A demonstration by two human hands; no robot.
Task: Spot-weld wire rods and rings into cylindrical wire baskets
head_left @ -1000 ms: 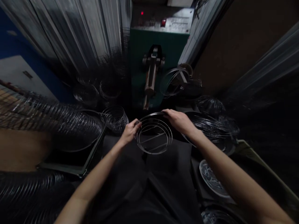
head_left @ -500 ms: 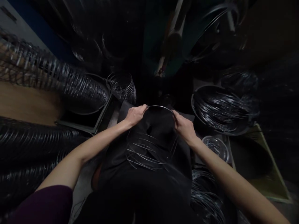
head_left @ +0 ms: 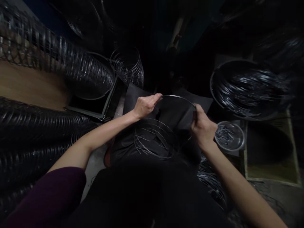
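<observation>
1. Left hand [head_left: 146, 105]: fingertips pinched narrowly on a wire [head_left: 177, 96].
2. Right hand [head_left: 203, 128]: fingers closed on it too.
3. The wire arches between both hands, two o'clock from centre.
4. Bowl [head_left: 237, 140]: three o'clock.

Silvery wire [head_left: 177, 96], plain black apron [head_left: 154, 186], plain dark purple sleeve [head_left: 54, 193], tan board [head_left: 28, 85], dull yellow-green box [head_left: 273, 172], clear bowl [head_left: 237, 136], grey bits [head_left: 224, 134], and dark grey coils [head_left: 80, 71] banded with close silvery stripes

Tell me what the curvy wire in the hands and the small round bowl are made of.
The curvy wire looks like smooth metal, perhaps steel: it glints. The small round bowl seems glossy plastic or glass: its shiny wall looks transparent.
</observation>
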